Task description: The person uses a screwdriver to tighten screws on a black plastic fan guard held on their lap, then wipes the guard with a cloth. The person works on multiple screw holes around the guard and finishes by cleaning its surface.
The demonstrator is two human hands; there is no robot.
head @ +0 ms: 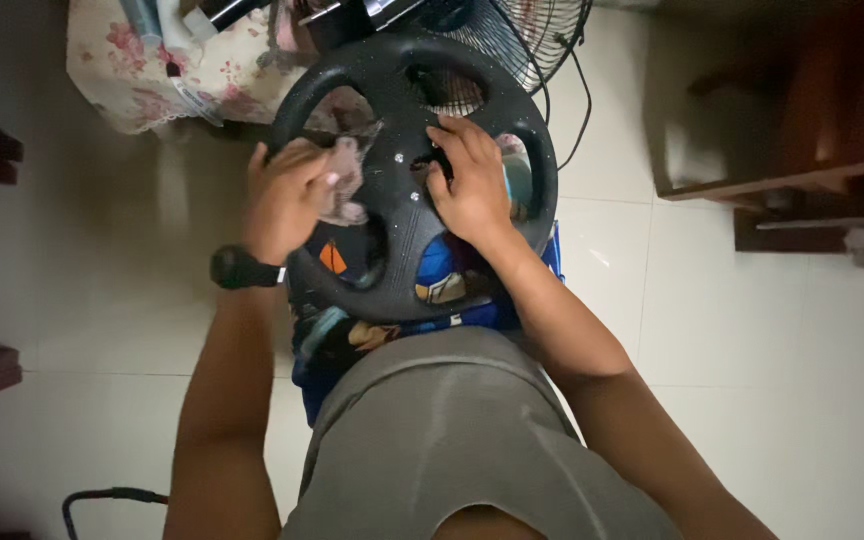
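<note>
On the lap, w/ a black steering wheel (404, 215) resting there, left hand (287, 200) presses a crumpled grey cloth (345, 180) against the wheel's left spoke, fingers curled round it. Right hand (472, 185) lies on the hub, fingers spread & bent, gripping nothing. Fan (522, 35) stands just behind, on the tile floor (752, 330).

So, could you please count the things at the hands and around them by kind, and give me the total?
Hands: 2, left and right
Steering wheel: 1
Cloth: 1
Wristwatch: 1
Fan: 1
Total: 6
</note>
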